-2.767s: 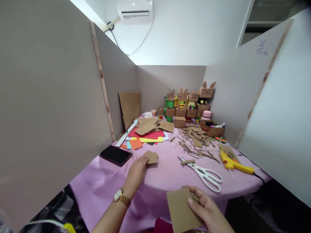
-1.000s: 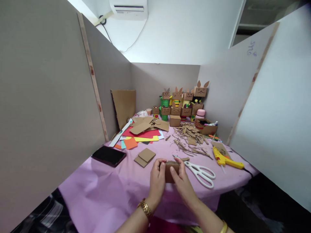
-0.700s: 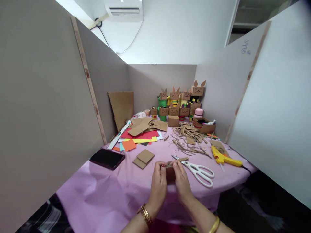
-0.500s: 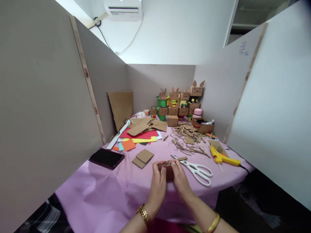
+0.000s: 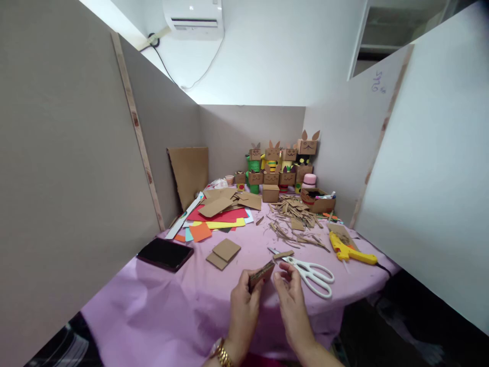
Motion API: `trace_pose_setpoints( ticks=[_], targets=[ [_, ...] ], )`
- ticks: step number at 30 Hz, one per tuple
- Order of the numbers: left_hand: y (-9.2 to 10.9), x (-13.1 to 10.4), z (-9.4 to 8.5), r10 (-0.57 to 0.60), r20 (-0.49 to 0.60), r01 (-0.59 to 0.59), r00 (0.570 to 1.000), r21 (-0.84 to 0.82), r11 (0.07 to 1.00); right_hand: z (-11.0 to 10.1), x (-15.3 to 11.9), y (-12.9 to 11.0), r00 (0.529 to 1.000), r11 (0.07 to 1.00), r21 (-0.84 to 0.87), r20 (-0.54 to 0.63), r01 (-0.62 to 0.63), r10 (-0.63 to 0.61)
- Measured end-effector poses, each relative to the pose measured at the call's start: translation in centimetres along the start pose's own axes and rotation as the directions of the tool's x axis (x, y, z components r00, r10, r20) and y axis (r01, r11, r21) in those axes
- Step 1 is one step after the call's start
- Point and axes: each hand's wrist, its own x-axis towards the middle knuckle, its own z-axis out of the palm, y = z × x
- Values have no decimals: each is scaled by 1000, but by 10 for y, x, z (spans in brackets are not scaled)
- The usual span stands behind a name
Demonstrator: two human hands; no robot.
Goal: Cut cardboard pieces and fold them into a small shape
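My left hand grips a small brown cardboard piece between thumb and fingers, its ragged edge tilted upward. Whether it is one layer or a stack I cannot tell. Just right of it is my right hand, its fingers loosely bent and apart, with nothing visible in them. White-handled scissors lie beyond that hand, and a narrow cardboard strip rests by their blades. Two overlapping cardboard squares lie on the cloth to the left.
A black phone lies at the left, a yellow glue gun at the right. Coloured paper, cardboard sheets and cardboard scraps spread farther back. Behind stand several cardboard animal figures and a small box. Panels enclose the table.
My right hand has come off the cardboard piece and opened beside it. My left hand keeps hold, and the piece has turned so its right end points up.
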Motion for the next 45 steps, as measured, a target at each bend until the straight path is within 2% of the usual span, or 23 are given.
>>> trace_pose_setpoints(
  ticks=[3, 6, 11, 13, 16, 18, 19, 20, 22, 25, 27, 29, 33, 38, 45],
  targets=[
    [-10, -3, 1, 71, 18, -73, 997, 68, 995, 7, -9, 2, 993, 999, -22, 112, -45, 47],
    [-22, -7, 3, 159, 47, -164, 986, 138, 977, 12, -10, 1, 980, 999, -46, 196, -17, 26],
    [-24, -13, -1, 221, 110, -238, 969, 179, 955, -2, 7, -14, 959, 983, -157, 280, 94, -47],
    [-19, -8, -6, 196, 88, -209, 977, 179, 961, -13, 19, -28, 931, 961, -213, 355, 174, -90],
    [-11, 10, -11, 101, -27, -95, 995, 166, 982, -23, 36, -49, 833, 928, -240, 541, 284, -115],
    [-9, 21, -10, 31, -28, -27, 999, 118, 993, -24, 44, -55, 788, 921, -233, 605, 311, -112],
    [-8, 26, -9, 10, -4, -10, 1000, 93, 996, -23, 46, -54, 784, 923, -227, 610, 310, -113],
    [-8, 28, -7, -4, 19, 3, 1000, 70, 998, -22, 46, -51, 793, 929, -220, 598, 299, -114],
    [-8, 29, -1, -20, 29, 19, 999, 38, 999, -17, 40, -39, 846, 946, -205, 521, 253, -113],
    [-6, 23, 5, -46, -24, 46, 999, 0, 999, -8, 22, -17, 957, 974, -167, 272, 151, -102],
    [-4, 19, 8, -58, -43, 57, 997, -24, 998, -2, 12, -7, 987, 988, -121, 142, 92, -74],
    [-3, 18, 8, -63, -35, 61, 997, -45, 997, 4, 8, -3, 990, 995, -84, 131, 58, -47],
    [-3, 20, 6, -79, 0, 78, 997, -74, 994, 8, 17, -10, 981, 997, -59, 190, 52, -40],
    [-5, 19, 6, -124, -54, 116, 991, -123, 986, 6, 19, -17, 971, 996, -49, 231, 79, -66],
    [-1, 19, 12, -191, -89, 171, 978, -195, 966, 16, 14, -12, 995, 1000, -15, 95, 2, 0]
  ],
)
